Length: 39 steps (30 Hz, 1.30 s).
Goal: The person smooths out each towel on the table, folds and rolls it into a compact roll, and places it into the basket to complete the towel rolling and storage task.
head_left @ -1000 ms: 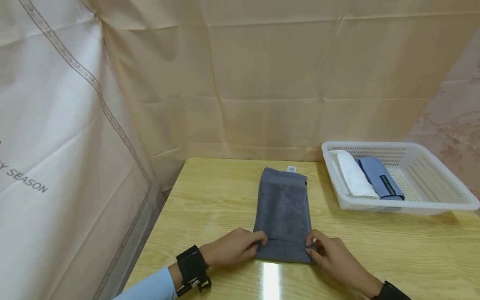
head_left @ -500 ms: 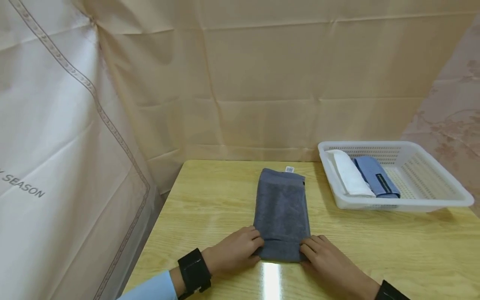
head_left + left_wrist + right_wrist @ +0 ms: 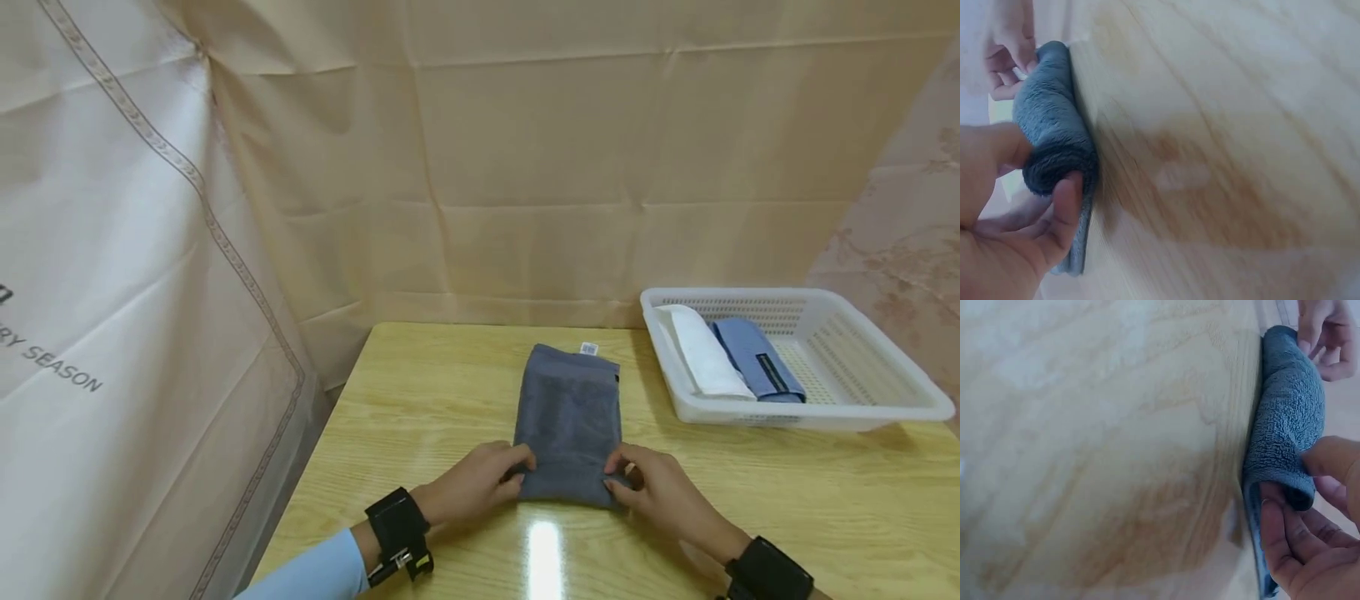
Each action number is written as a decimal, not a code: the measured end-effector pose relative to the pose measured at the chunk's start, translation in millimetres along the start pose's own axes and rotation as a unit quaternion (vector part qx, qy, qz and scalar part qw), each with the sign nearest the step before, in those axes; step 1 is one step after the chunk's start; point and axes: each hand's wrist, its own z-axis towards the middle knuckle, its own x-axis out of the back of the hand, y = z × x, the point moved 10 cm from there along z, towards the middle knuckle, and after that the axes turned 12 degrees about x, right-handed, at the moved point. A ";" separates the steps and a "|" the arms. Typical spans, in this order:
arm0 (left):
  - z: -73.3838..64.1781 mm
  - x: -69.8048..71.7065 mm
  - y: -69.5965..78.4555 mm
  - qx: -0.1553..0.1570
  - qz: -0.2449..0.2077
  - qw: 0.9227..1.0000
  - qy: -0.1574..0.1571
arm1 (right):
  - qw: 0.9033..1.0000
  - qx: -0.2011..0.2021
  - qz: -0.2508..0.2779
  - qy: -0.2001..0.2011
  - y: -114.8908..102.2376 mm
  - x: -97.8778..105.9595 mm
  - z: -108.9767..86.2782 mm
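Note:
A dark grey towel [image 3: 568,417] lies lengthwise on the table, its near end rolled up and a small white tag [image 3: 588,348] showing at its far end. At the left end of the roll [image 3: 1054,115], my left hand [image 3: 483,482] pinches the coil between thumb and fingers. My right hand [image 3: 654,490] grips the opposite end, with the thumb and fingers around the rolled edge [image 3: 1285,425] in the right wrist view. In the left wrist view the coil's spiral end shows between the fingertips [image 3: 1067,197].
At the back right stands a white plastic basket [image 3: 885,414] holding a folded white towel [image 3: 705,354] and a folded blue towel [image 3: 759,360]. Cloth curtains [image 3: 525,167] hang behind and to the left of the wooden table [image 3: 420,392].
The rolled near end has moved a little away from me, and the flat part looks shorter. Both hands have moved forward with it, their fingers shifting grip on the roll. The basket stays put.

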 end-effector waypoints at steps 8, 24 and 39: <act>-0.1 6.4 6.4 -0.023 0.077 0.996 0.031 | 0.952 0.166 -0.257 0.027 -41.8 -5.1 0.5; 1.8 2.0 18.6 -0.055 0.094 0.994 0.026 | 0.977 0.113 -0.178 -0.013 -30.7 -3.0 6.6; 10.7 25.7 -6.3 0.008 0.011 0.996 0.088 | 0.998 0.010 -0.056 0.006 3.1 10.8 17.4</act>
